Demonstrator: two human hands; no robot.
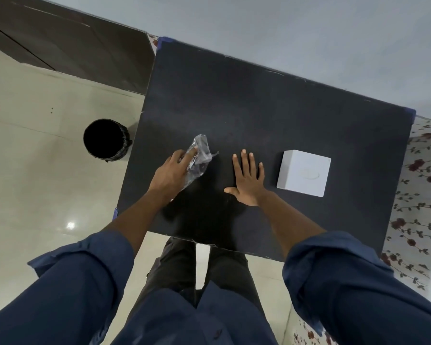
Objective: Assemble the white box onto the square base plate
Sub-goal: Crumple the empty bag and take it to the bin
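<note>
A white square box (304, 173) rests on the black table top (259, 108), at the right of my hands. My right hand (248, 179) lies flat on the table with fingers spread, just left of the box and not touching it. My left hand (173, 170) grips a crumpled clear plastic bag (200, 158) with small dark parts inside, near the table's left side. I cannot make out a separate square base plate.
A black round bin (106, 139) stands on the tiled floor left of the table. A flowered cloth (418, 185) covers the surface at the right. A dark wooden panel (67, 41) stands at the back left.
</note>
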